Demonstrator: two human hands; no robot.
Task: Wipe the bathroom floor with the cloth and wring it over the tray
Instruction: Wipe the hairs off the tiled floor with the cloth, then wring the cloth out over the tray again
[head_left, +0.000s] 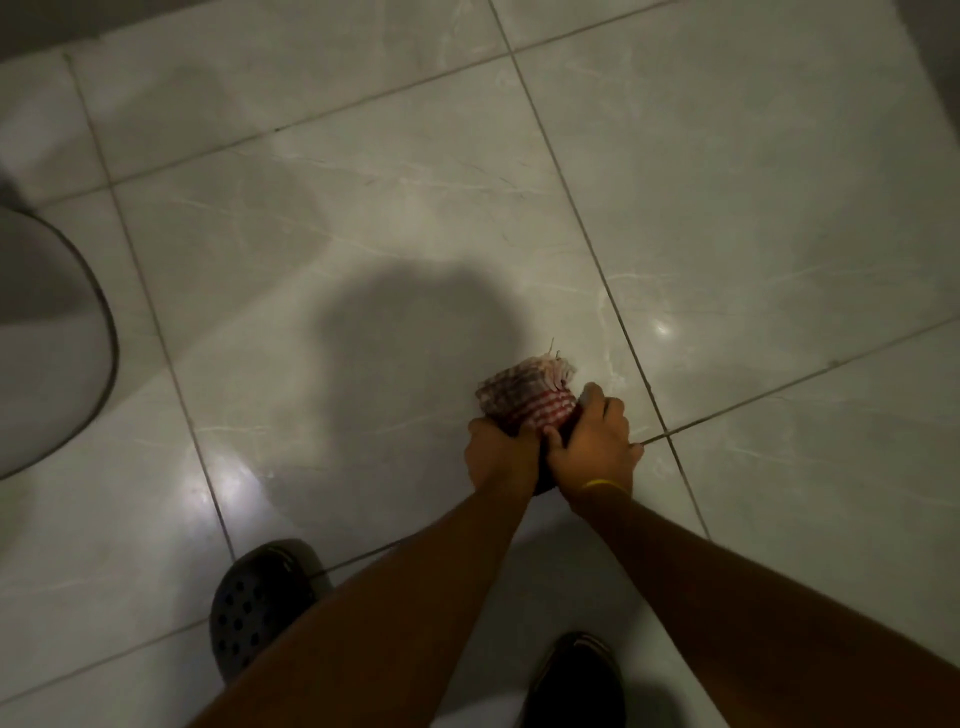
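A bunched red-and-white checked cloth (527, 395) rests on the pale tiled bathroom floor (395, 218), right of centre. My left hand (498, 452) grips its near left side. My right hand (592, 441), with a yellow band at the wrist, grips its near right side, touching the left hand. Both arms reach down from the bottom edge. The frayed far end of the cloth sticks out beyond my fingers. No tray can be made out.
A large rounded pale object with a dark rim (57, 343) fills the left edge. My feet in dark clogs stand at the bottom, one on the left (260, 603) and one on the right (576, 680). A wall base runs along the top left.
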